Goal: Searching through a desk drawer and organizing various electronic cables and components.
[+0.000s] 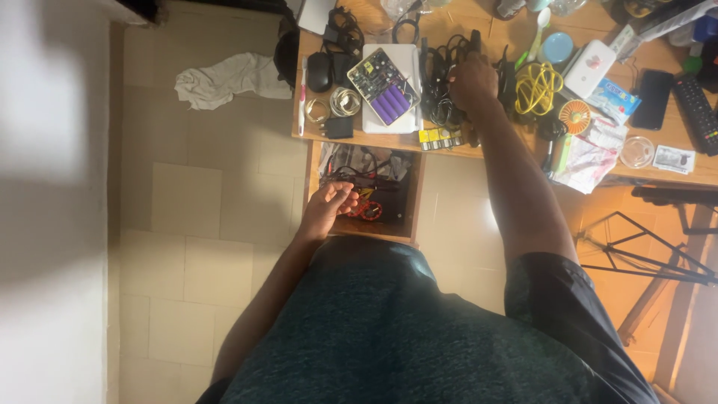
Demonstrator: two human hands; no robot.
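Standing over wooden counter (449,146), cluttered edge to edge. White box (404,82) with purple batteries as landmark: right hand (473,81) just right of it, closed over black cable tangle (441,90), grip looks firm. Left hand (329,203) below box, over open drawer (370,196), fingers loosely curled, holding nothing visible. Best lift tangle slowly, freeing snags from yellow cable (537,87) beyond.

A pale tiled floor (209,247) under warm light, a cluttered wooden desk (479,150) and a white wall (45,224) at left
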